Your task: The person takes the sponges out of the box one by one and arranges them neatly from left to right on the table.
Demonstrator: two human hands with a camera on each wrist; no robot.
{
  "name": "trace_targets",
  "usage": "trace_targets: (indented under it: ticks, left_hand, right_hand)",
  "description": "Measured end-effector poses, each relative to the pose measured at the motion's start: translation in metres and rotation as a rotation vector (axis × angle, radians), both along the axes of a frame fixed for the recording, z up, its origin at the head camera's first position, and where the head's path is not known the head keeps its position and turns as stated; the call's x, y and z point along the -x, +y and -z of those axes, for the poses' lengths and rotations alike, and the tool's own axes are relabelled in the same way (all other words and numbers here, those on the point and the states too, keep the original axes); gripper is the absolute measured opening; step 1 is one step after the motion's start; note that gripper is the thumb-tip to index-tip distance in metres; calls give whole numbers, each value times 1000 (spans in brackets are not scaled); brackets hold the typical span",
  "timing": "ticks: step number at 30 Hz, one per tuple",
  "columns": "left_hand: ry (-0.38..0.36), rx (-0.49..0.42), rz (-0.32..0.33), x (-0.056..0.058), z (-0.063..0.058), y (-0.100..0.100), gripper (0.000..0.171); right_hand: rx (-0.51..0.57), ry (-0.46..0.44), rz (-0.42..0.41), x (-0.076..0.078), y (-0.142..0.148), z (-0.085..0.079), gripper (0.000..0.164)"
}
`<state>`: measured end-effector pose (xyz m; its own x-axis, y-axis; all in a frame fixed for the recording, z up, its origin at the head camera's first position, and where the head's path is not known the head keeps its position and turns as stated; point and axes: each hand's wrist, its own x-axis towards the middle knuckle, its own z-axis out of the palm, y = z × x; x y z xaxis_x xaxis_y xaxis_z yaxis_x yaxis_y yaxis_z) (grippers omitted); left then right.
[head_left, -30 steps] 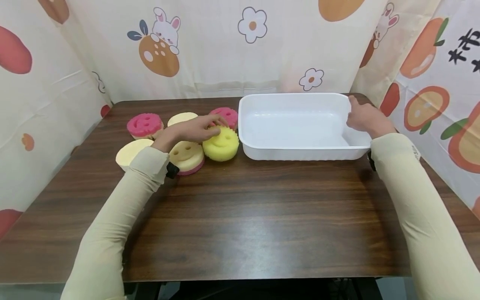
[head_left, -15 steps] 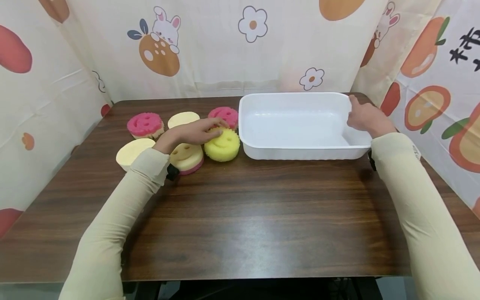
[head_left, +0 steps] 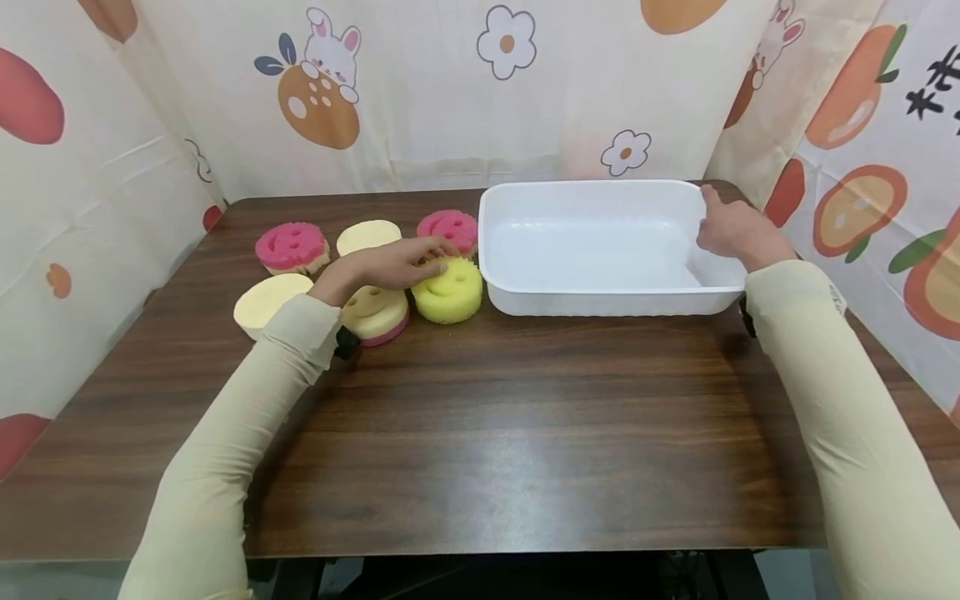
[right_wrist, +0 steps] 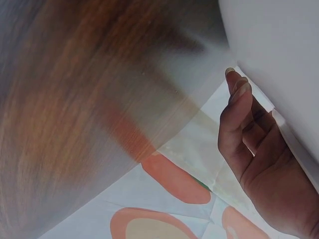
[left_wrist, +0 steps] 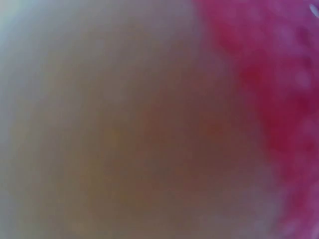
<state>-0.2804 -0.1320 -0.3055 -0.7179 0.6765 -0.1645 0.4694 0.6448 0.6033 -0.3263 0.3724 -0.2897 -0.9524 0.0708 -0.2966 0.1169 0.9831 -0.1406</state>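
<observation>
In the head view my left hand (head_left: 393, 262) reaches over a group of round smiley-face sponges. Its thumb and fingers hold the top edge of a bright yellow sponge (head_left: 448, 293), which stands just left of a white plastic tray (head_left: 611, 303). Under the wrist lies a cream sponge with a pink base (head_left: 375, 315). Blurred pink sponge material (left_wrist: 286, 94) fills the right edge of the left wrist view. My right hand (head_left: 742, 232) grips the tray's right end wall; the right wrist view shows its fingers (right_wrist: 237, 107) bent along the outside of that wall.
Two pink sponges (head_left: 292, 246) (head_left: 450, 229) and two plain cream-topped ones (head_left: 270, 302) (head_left: 369, 236) surround the left hand. Everything stands on a dark wooden table (head_left: 525, 433). Printed curtains (head_left: 427, 92) hang around its back and sides.
The yellow sponge has shifted very slightly right with my left hand on it. My right hand keeps its place on the tray. The head view has tilted a little.
</observation>
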Motion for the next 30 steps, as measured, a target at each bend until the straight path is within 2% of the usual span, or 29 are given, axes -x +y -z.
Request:
trace_targets:
  ticks: [13, 23, 27, 30]
  left_hand:
    - [1, -2, 4, -3, -1, -1, 35]
    - [19, -5, -8, -6, -1, -4, 41]
    - [41, 35, -5, -5, -3, -2, 43]
    - [68, 71, -14, -5, -10, -1, 45]
  right_hand:
    - [5, -9, 7, 1, -4, 1, 84]
    - [-33, -2, -44, 3, -7, 2, 84]
    - [-59, -7, -53, -2, -2, 2, 81]
    - [-64, -6, -60, -6, 3, 3, 78]
